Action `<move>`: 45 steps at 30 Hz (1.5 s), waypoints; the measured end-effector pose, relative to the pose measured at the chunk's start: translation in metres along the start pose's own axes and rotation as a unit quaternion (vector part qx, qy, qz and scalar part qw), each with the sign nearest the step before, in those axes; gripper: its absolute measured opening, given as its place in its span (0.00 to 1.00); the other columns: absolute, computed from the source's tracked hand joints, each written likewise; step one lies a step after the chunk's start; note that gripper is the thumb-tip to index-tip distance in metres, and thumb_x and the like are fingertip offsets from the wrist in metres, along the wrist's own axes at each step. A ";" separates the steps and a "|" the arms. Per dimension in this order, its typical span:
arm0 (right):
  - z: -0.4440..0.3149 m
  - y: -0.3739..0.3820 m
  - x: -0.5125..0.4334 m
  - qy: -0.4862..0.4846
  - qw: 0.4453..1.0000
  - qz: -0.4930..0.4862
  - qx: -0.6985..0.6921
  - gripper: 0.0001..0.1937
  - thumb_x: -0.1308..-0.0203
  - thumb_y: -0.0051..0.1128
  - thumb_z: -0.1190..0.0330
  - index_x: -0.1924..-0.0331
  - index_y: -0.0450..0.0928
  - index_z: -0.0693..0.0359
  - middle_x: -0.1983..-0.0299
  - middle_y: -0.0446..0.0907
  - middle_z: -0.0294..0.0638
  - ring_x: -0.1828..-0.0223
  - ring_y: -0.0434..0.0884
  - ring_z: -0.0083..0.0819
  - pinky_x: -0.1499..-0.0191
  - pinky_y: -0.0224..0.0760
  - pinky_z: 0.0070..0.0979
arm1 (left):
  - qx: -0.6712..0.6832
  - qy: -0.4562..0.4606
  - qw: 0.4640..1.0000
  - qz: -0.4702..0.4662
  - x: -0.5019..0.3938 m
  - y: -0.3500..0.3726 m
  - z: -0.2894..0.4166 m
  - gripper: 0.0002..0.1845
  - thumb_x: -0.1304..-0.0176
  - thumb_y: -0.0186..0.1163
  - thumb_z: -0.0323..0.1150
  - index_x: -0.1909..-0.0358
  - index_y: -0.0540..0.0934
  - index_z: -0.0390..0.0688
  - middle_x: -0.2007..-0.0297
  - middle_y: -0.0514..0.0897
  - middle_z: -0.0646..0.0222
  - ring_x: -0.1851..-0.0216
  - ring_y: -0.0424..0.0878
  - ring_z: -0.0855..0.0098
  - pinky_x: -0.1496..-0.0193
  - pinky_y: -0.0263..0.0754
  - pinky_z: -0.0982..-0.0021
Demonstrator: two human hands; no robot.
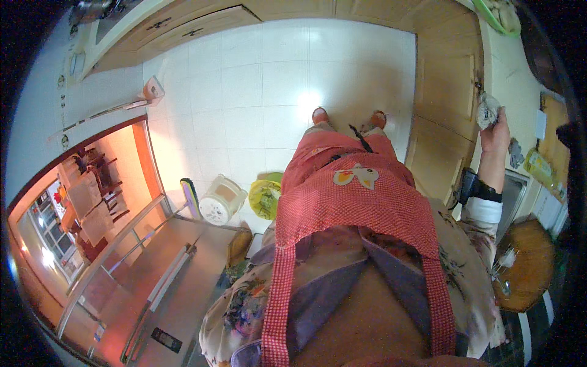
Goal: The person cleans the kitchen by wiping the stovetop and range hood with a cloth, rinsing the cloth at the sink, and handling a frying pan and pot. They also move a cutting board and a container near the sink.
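My right hand [497,133] is stretched out at the right over the edge of the pale countertop [497,59], its fingers closed on a crumpled light cloth [487,111]. A dark band with a box-like device is strapped at that wrist. Just below the hand, a grey crumpled cloth [516,153] lies on the counter, with a sink [513,192] beside it. My left hand is out of view. A red checked apron [353,192] covers my front.
Wooden cabinets [440,82] run under the counter. On the tiled floor at the left stand a white bucket [222,199], a yellow-green lined bin [266,197] and a broom head [189,198]. A metal refrigerator [183,275] and a doorway are at lower left; a round wooden board [525,266] lies lower right.
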State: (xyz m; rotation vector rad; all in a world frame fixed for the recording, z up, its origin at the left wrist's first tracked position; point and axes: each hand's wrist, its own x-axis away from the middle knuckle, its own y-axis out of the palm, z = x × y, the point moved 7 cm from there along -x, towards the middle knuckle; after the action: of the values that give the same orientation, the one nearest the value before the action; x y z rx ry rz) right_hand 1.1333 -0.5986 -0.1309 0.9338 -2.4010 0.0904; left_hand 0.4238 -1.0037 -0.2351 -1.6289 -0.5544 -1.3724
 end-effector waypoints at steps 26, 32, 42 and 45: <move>0.034 0.367 -0.039 0.070 0.954 -0.268 0.110 0.14 0.39 0.47 0.64 0.52 0.71 0.61 0.57 0.77 0.39 0.58 0.77 0.29 0.58 0.73 0.27 | 0.155 0.058 0.986 0.028 -0.088 -0.134 0.167 0.20 0.43 0.55 0.43 0.57 0.74 0.37 0.64 0.79 0.54 0.61 0.77 0.58 0.56 0.71 0.59; 0.077 0.529 -0.002 0.095 0.899 -0.417 0.091 0.12 0.42 0.50 0.67 0.56 0.71 0.63 0.59 0.76 0.40 0.60 0.77 0.30 0.61 0.74 0.26 | 0.181 0.071 0.980 0.029 -0.129 -0.166 0.183 0.21 0.44 0.56 0.44 0.57 0.74 0.37 0.64 0.79 0.53 0.61 0.77 0.57 0.56 0.71 0.59; 0.161 0.736 0.074 0.158 0.838 -0.504 0.135 0.11 0.50 0.53 0.75 0.60 0.73 0.62 0.61 0.76 0.41 0.59 0.77 0.32 0.58 0.75 0.28 | 0.127 0.299 0.899 0.294 -0.206 -0.508 0.265 0.23 0.42 0.55 0.44 0.52 0.70 0.37 0.68 0.79 0.52 0.64 0.78 0.58 0.59 0.73 0.62; 0.166 0.748 0.080 0.117 0.849 -0.491 0.158 0.15 0.50 0.52 0.74 0.55 0.71 0.61 0.57 0.75 0.40 0.56 0.75 0.32 0.57 0.73 0.29 | 0.378 0.415 0.812 0.162 -0.160 -0.627 0.308 0.16 0.36 0.51 0.38 0.52 0.72 0.37 0.69 0.77 0.71 0.67 0.74 0.77 0.61 0.71 0.75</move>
State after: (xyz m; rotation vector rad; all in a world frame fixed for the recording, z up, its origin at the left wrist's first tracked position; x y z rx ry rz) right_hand 0.5266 -0.1232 -0.1293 2.0539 -1.4595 0.1962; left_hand 0.0404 -0.4027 -0.1580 -0.3644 -0.2087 -1.2160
